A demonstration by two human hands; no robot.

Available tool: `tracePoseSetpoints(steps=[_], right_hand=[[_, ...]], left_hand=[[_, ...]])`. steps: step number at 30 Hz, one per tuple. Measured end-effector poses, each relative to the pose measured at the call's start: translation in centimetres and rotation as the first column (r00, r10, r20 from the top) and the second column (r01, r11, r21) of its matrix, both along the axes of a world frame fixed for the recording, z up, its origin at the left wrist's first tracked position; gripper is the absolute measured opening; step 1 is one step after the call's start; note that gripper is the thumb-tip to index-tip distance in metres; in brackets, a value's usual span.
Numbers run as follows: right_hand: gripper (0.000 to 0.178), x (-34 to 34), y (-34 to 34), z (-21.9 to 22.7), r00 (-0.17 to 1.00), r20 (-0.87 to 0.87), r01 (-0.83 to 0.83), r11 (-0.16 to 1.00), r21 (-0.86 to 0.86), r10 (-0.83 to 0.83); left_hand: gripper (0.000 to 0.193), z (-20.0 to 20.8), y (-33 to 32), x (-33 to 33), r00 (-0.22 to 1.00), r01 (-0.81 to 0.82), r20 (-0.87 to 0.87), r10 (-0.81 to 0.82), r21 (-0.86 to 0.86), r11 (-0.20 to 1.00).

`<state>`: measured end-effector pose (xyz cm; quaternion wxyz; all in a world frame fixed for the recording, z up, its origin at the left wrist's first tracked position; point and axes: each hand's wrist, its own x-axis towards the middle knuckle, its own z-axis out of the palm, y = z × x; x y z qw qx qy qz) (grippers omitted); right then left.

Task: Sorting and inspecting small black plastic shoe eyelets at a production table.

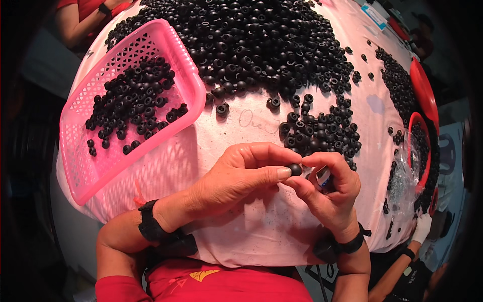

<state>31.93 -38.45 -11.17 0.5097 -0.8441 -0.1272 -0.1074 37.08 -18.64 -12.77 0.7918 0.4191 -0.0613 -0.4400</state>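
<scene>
Far left: another person's arm (83, 22), red sleeve, dark wristband, at the table edge. Left: pink plastic basket (187, 63) with lattice walls, sitting tilted to the view, batch of loose black pieces (133, 98) inside. Right of it, near side: left hand (226, 176), thumb and index pinching one round black piece (295, 169); dark band on that wrist. Piece sits between the two hands, over the pale tablecloth (236, 241). Far middle: big pile (251, 45) of the same black parts. Right of middle, just beyond the hands: smaller cluster (319, 131). Right hand (332, 191): fingers curled round a small shiny metal item (322, 176), thumb and index tips close by the piece; can't tell if they touch it. Right: crumpled clear plastic bag (402, 176), then a red tray (425, 93) farther off. Near right: a co-worker's white-gloved hand (421, 227).
</scene>
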Motion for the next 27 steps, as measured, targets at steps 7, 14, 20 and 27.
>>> tracePoseSetpoints(steps=[7, 14, 20, 27], right_hand=[[0.025, 0.1, -0.5, -0.1, 0.991, 0.098, -0.095, 0.995, -0.003, 0.095], [0.021, 0.1, -0.1, 0.8, 0.997, -0.013, -0.074, 0.996, 0.043, 0.075], [0.016, 0.1, -0.3, 0.6, 0.994, -0.087, -0.07, 0.997, -0.035, 0.067], [0.028, 0.0, -0.3, 1.2, 0.989, -0.143, -0.065, 0.987, -0.148, 0.044]], left_hand=[[0.026, 0.1, -0.2, -0.2, 0.975, -0.015, -0.22, -0.004, -0.085, 0.996], [0.029, -0.5, 0.2, 0.3, 0.961, 0.057, -0.26, -0.096, -0.154, 0.987], [0.032, -0.2, 0.3, 0.4, 0.945, 0.007, -0.323, -0.056, -0.151, 0.989], [0.032, -0.6, 0.4, 0.4, 0.949, 0.034, -0.302, -0.089, -0.183, 0.983]])
